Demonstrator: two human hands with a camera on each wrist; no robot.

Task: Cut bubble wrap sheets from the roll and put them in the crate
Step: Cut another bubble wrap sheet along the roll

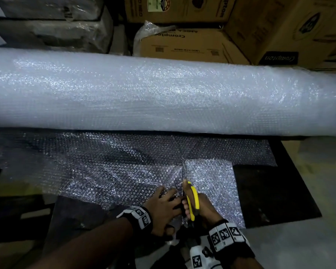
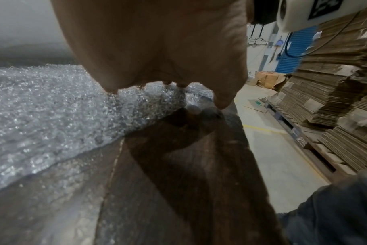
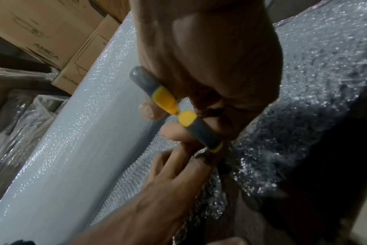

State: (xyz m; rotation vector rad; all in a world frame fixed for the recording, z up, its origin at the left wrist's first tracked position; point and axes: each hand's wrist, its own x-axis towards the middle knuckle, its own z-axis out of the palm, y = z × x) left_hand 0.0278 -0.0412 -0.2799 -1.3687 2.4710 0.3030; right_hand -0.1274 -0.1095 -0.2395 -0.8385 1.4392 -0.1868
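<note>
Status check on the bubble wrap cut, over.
Right hand grips scissors, blades in the sheet. Left hand holds the sheet beside the cut. Roll lies beyond. Nothing blocking.

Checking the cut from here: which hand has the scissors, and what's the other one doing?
The right hand grips the yellow-handled scissors, blades pointing toward the roll. The left hand holds no tool; it presses the bubble wrap sheet beside the cut.

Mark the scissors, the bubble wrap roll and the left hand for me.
scissors (image 1: 194, 199): head view, on the yellow handle in the right hand.
bubble wrap roll (image 1: 163, 94): head view, on the middle of its curved face.
left hand (image 1: 164, 208): head view, on the back of the hand pressing the sheet.
</note>
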